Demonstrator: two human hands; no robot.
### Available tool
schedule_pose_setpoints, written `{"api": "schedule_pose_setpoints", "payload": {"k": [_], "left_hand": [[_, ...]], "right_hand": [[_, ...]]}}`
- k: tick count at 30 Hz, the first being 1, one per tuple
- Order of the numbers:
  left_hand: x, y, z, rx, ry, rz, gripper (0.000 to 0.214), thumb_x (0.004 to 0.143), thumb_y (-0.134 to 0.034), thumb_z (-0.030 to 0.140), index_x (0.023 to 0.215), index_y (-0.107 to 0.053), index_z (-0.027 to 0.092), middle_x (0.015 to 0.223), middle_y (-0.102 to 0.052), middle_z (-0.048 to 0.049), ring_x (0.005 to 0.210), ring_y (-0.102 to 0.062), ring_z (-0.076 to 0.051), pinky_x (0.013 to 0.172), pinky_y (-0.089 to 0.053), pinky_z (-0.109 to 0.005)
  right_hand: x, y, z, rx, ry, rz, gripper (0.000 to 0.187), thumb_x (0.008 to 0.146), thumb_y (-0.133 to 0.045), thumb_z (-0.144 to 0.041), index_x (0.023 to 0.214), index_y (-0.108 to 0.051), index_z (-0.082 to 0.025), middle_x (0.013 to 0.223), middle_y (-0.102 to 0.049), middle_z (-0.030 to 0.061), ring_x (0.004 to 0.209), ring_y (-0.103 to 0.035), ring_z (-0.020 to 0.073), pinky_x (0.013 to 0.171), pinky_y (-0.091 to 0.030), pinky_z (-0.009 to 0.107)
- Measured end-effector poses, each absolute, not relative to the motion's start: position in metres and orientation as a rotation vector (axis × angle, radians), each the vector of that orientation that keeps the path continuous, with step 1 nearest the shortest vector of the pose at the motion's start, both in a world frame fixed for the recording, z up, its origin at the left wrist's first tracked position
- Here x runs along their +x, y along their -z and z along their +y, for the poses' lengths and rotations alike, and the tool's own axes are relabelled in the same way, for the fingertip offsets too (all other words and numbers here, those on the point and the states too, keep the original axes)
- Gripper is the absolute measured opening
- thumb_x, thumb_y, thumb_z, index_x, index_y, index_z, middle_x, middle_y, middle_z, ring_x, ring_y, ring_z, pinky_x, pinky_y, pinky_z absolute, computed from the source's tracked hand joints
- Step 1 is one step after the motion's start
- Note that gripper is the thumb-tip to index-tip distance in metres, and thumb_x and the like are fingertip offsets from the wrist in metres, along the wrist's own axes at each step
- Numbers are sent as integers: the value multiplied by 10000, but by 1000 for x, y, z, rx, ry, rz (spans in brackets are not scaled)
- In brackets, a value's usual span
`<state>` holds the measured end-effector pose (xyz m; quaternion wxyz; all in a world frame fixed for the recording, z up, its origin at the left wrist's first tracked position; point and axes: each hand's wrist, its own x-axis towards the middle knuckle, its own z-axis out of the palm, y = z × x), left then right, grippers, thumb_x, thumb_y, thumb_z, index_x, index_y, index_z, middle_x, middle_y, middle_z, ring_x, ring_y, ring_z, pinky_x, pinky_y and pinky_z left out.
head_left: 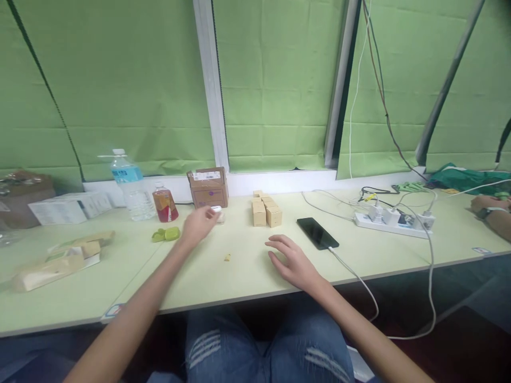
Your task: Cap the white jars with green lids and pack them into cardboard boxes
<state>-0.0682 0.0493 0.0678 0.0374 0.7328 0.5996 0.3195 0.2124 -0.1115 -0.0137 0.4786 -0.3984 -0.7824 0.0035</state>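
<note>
My left hand [199, 224] reaches over the table with its fingers closed at a small clear container with a white lid [216, 209]; the fingers hide part of it. A brown cardboard box [208, 187] stands just behind. Over the table on the other side, my right hand [293, 261] holds nothing, its fingers apart and slightly bent. Between the two hands lies a tiny yellow piece [227, 257]. Several small tan boxes [259, 214] stand in rows beyond my right hand. Left of my left hand sits an open yellow-green case [172, 233].
A black phone [318, 233] on a white cable lies to the right, near a loaded power strip [393, 225]. Leftward stand a water bottle [133, 189], a drink bottle [164, 203] and a wrapped packet [51, 266]. Another person's arm [497, 215] rests at far right.
</note>
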Motion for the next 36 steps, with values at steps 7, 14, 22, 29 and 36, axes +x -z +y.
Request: {"api": "schedule_pose_setpoints", "payload": {"k": [7, 14, 22, 29, 36], "left_hand": [[-176, -55, 48, 2420, -355, 2368, 595, 879, -491, 525, 1245, -646, 83, 1236, -657, -290, 1179, -581, -471, 913, -485, -550], [-169, -48, 61, 2437, -311, 2302, 413, 860, -559, 372, 1158, -678, 112, 1208, -684, -276, 1221, -560, -469, 981, -431, -635], [-135, -50, -15, 2127, -1249, 1472, 543, 806, -668, 558, 1200, -632, 185, 1213, -697, -125, 1009, -690, -291, 881, -571, -433], [-54, -37, -78, 1759, -1076, 937, 439, 742, -810, 395, 1113, -675, 203, 1107, -720, -97, 1062, -676, -247, 953, -553, -382], [-5, -30, -49, 1263, -965, 776, 362, 840, -739, 359, 1124, -672, 144, 1039, -738, -149, 868, -690, -207, 736, -545, -300]], "right_hand": [[192, 14, -110, -1033, -291, -2010, 310, 998, -536, -227, 1290, -638, -211, 1107, -593, 83, 686, -582, 127, 738, -544, 309], [127, 4, -91, -1107, -241, -2248, 285, 1007, -564, -300, 1248, -649, -173, 1107, -570, 99, 970, -625, 206, 898, -504, 332], [101, -6, -75, -1488, -72, -2315, 234, 1025, -467, -219, 951, -679, -152, 984, -579, 89, 840, -611, 193, 747, -455, 298], [162, 12, -92, -1336, -149, -2005, 224, 848, -518, -12, 962, -654, -149, 869, -612, 65, 770, -584, 180, 727, -473, 297], [208, 23, -96, -1115, -537, -1552, 228, 923, -584, -313, 992, -746, -169, 949, -691, 88, 810, -660, 194, 700, -588, 327]]}}
